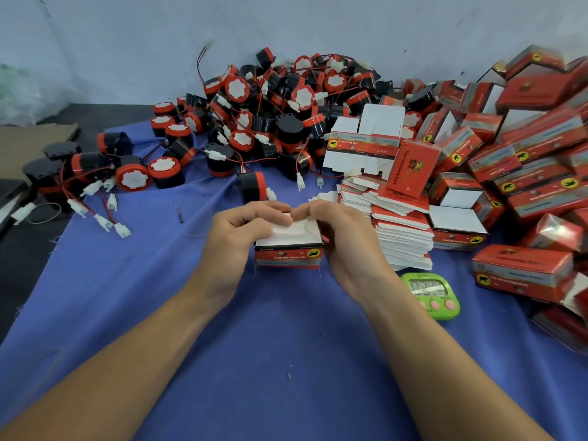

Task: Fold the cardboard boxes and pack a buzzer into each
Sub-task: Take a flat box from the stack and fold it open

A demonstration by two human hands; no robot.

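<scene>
A small red cardboard box (288, 256) stands on the blue cloth (159, 297) in the middle, white flaps on top. My left hand (237, 238) grips its left side, fingers pressing on the top flaps. My right hand (345, 241) holds the right side, fingertips on the same flaps. What is inside the box is hidden. A big pile of black and red buzzers (270, 116) with red wires and white plugs lies behind. A stack of flat unfolded boxes (401, 233) sits just right of my right hand.
Folded red boxes (525, 160) are heaped along the right side. A green timer (429, 292) lies near my right wrist. Loose buzzers (95, 167) and plugs spread at the left. A small dark pin (180, 214) lies on the cloth. Brown cardboard (31, 144) lies far left.
</scene>
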